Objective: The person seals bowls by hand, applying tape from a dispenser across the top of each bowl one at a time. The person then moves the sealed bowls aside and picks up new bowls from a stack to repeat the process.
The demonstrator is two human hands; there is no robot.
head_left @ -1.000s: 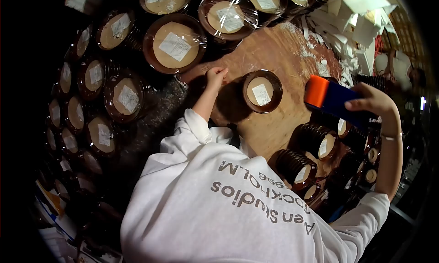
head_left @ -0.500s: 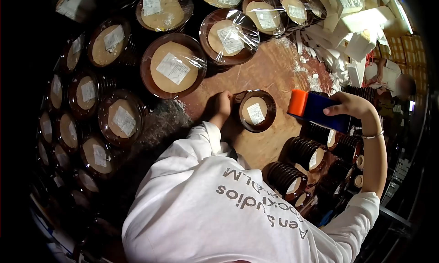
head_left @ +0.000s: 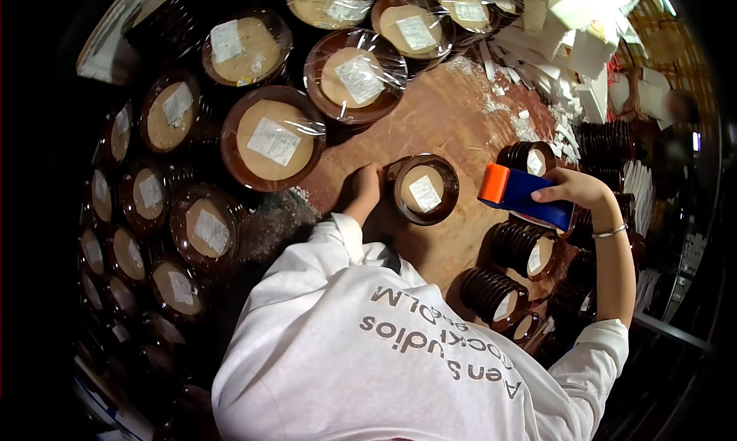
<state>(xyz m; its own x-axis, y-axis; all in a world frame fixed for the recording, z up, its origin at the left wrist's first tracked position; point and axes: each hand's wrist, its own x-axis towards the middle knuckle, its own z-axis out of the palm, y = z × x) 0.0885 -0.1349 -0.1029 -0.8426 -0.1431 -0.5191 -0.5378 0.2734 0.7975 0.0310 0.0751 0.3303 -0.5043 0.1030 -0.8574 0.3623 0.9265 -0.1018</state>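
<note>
Film-wrapped bowl stacks [head_left: 272, 139], bare wooden table [head_left: 449, 115], white foam scraps [head_left: 589, 51] — top right

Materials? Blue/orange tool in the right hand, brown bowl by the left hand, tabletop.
Tool in right hand: moulded plastic by look, smooth blue body, orange end. Bowl: dark brown, glossy rim, plastic or lacquer, unclear; tan card-like disc, white paper label. Table: bare wood board, visible grain, matt.

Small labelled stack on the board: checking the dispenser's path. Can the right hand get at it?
Probably yes: the right hand holds the tape dispenser beside the stack, bare board between them; the left hand touches only its opposite side.
</note>
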